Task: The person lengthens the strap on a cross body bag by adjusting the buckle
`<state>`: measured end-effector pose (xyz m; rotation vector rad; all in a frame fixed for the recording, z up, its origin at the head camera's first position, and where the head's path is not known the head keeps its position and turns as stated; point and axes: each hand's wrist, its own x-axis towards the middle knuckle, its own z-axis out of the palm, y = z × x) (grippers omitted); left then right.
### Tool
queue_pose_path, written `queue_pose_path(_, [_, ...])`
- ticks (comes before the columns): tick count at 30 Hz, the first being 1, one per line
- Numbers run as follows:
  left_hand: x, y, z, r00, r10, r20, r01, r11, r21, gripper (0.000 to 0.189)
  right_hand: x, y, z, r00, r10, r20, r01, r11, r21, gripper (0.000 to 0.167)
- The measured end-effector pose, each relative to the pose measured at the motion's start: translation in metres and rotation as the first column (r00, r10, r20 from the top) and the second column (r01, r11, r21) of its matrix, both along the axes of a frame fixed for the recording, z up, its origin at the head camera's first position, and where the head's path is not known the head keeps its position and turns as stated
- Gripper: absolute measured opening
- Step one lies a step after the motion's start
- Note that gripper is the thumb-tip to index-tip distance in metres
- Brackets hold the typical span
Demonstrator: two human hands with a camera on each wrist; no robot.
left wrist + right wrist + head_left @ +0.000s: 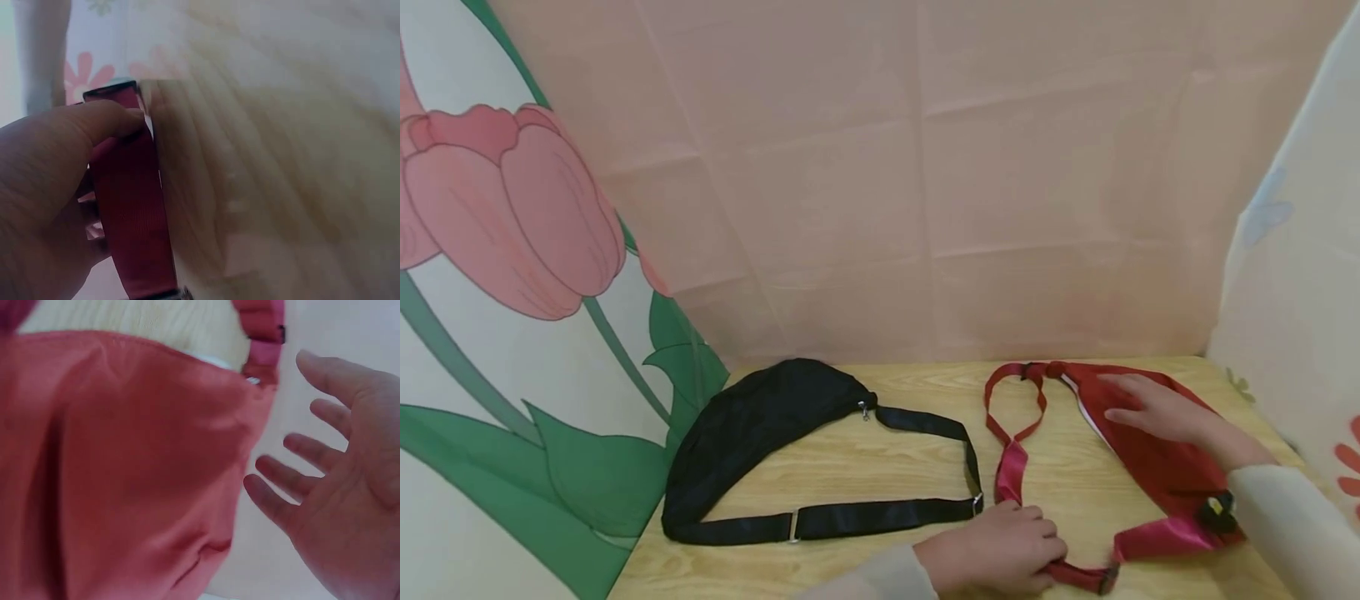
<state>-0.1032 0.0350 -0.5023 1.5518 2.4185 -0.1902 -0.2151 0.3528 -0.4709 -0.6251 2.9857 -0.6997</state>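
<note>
A red sling bag [1138, 442] lies on the right of the table in the head view, a dark buckle [1217, 511] at its near end. My left hand [1000, 546] holds its red strap [134, 206] near the table's front edge, the thumb on top of the webbing in the left wrist view. Over the bag's upper part is my right hand [1168, 414], fingers spread and holding nothing. In the right wrist view those fingers [275, 478] stand beside the bag's edge; whether they touch it I cannot tell.
A black sling bag [752, 433] lies on the left of the wooden table [917, 462], its strap [880, 518] looped toward the red one. A pinkish sheet [925, 208] hangs behind. Flower-printed panels [512, 367] stand at both sides.
</note>
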Motion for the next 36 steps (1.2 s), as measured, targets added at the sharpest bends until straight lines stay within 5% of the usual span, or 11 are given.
queue_pose_path(5, [-0.002, -0.008, 0.001, 0.999, -0.012, -0.043, 0.011, 1.0, -0.022, 0.024, -0.022, 0.005, -0.008, 0.995, -0.02, 0.101, 0.011, 0.996, 0.088, 0.078])
queue_pose_path(14, [-0.001, -0.011, 0.005, 0.997, 0.001, 0.074, 0.002, 0.999, -0.041, 0.029, -0.043, 0.0, 0.015, 0.992, 0.028, 0.122, -0.047, 0.987, 0.155, 0.075])
queue_pose_path(25, [0.015, -0.019, 0.003, 0.991, -0.031, 0.128, 0.037, 0.998, -0.042, 0.026, -0.064, 0.007, -0.033, 0.968, -0.006, 0.25, -0.051, 0.974, 0.22, 0.077])
queue_pose_path(36, [0.038, -0.029, 0.009, 0.989, -0.086, 0.119, 0.095, 0.993, -0.069, 0.032, -0.076, 0.022, -0.041, 0.983, 0.034, 0.18, -0.075, 0.97, 0.23, 0.072])
